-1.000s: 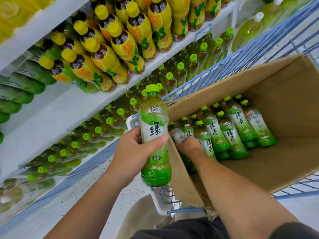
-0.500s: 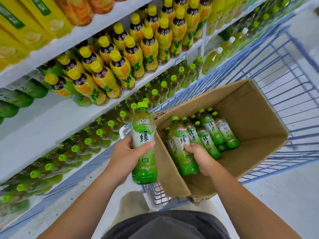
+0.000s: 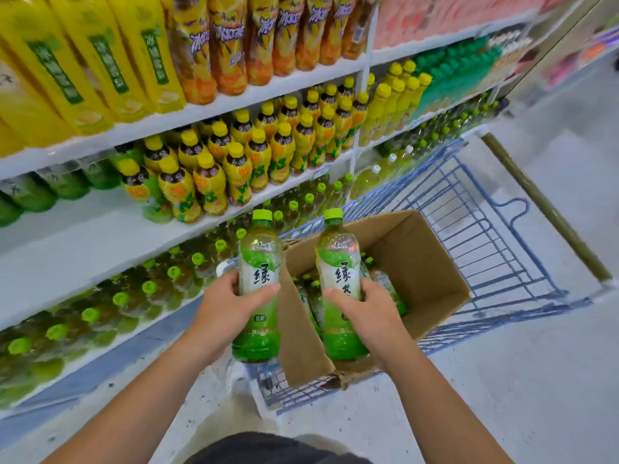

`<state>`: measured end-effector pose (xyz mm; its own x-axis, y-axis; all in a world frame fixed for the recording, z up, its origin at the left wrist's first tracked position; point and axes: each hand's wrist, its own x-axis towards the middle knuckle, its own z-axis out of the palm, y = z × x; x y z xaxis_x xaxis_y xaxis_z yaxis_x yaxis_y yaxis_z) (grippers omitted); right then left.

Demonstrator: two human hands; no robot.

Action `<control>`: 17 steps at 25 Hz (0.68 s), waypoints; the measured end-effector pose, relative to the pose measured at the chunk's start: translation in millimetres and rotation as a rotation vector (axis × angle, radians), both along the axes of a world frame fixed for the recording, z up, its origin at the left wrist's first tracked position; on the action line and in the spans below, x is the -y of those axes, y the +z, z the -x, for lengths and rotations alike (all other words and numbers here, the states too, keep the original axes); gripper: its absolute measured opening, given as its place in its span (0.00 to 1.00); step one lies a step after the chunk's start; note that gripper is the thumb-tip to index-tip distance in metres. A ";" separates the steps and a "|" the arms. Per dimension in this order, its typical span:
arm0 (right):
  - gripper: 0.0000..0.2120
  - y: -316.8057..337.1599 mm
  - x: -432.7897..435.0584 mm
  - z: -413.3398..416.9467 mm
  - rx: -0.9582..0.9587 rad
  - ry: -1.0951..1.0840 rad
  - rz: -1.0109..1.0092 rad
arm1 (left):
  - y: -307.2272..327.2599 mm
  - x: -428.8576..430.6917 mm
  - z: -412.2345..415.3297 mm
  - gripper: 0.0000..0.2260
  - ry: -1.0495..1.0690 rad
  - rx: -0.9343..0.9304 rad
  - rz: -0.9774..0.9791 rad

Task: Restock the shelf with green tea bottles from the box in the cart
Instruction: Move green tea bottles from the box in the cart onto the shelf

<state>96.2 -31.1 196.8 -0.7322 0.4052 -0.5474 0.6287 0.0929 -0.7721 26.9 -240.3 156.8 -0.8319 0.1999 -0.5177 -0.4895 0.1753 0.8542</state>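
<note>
Each hand grips an upright green tea bottle: the left hand (image 3: 225, 308) holds one (image 3: 258, 289) left of the cardboard box (image 3: 418, 262), the right hand (image 3: 365, 308) another (image 3: 338, 286) over the box in the blue cart (image 3: 485, 209).

Left bottle (image 3: 257, 262), right bottle (image 3: 337, 262) upright, green-capped, at open cardboard box (image 3: 418, 262) in blue cart (image 3: 475, 212).

One view only: head cam, wide-angle. Faces forward and steeply down, shelf (image 3: 73, 246) running along the left, cart (image 3: 495, 229) and box (image 3: 425, 262) centre-right. Close range: left hand (image 3: 227, 313) and right hand (image 3: 371, 313) sit mid-frame, near the lens. Floor (image 3: 519, 396) fills the lower right. Edges bow and smear; top-right corner possibly further aisle.
</note>
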 end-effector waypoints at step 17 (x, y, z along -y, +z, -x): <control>0.09 -0.9 287.3 20.9 -0.069 0.576 0.079 | 55.0 289.4 -95.4 0.16 0.471 -0.186 0.264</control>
<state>75.3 -318.4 195.8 -0.8573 -0.1091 -0.5032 0.4419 0.3457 -0.8278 122.3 -529.7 211.8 -0.8817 -0.3309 -0.3362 -0.4122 0.1937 0.8903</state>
